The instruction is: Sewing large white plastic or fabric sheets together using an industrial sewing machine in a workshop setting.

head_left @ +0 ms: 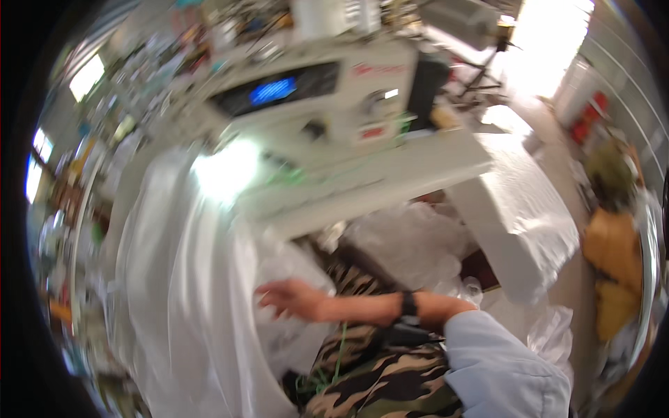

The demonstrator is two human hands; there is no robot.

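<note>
My right hand (291, 299) reaches leftward across my lap, with a black band at the wrist and a light blue sleeve on the arm. Its fingers are somewhat apart, and I see nothing in them. They are beside a large white cloth (181, 306) that drapes down from the sewing machine's table; whether they touch it I cannot tell. The white sewing machine (380, 104) has a lit blue display and a bright lamp glaring over the needle area, which hides the needle. My left hand is not in view.
White wrapped material (519, 209) hangs over the table's right end. A clear plastic bag (411, 240) lies below the table. Green threads (320, 382) trail by my camouflage-clad legs. Orange-yellow bundles (613, 251) stand at the far right. Blurred piles fill the left and back.
</note>
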